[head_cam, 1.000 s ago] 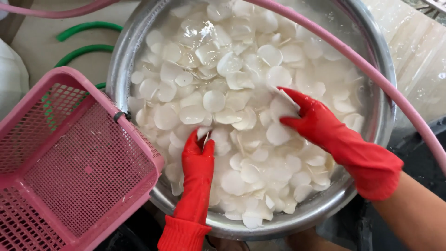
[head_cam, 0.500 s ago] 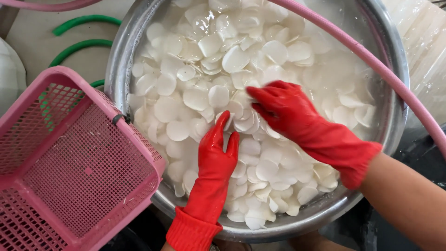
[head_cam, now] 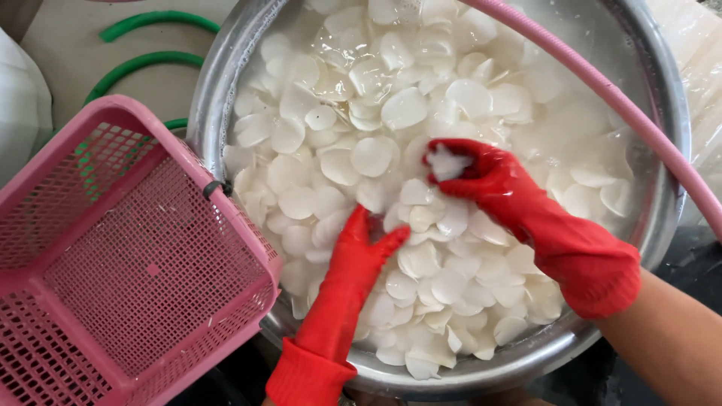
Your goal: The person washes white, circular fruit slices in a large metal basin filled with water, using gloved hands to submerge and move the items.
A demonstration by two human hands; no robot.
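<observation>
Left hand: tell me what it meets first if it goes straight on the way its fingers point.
Probably the white slices just past the left hand; the right hand lies beyond them.

The right hand [head_cam: 481,177], which a second ago lay open at the right of the basin [head_cam: 662,150], has slid toward the middle and now curls over a small clump of white slices [head_cam: 449,163]. The left hand [head_cam: 361,248] has pushed a little deeper among the slices, its fingers spread.
</observation>
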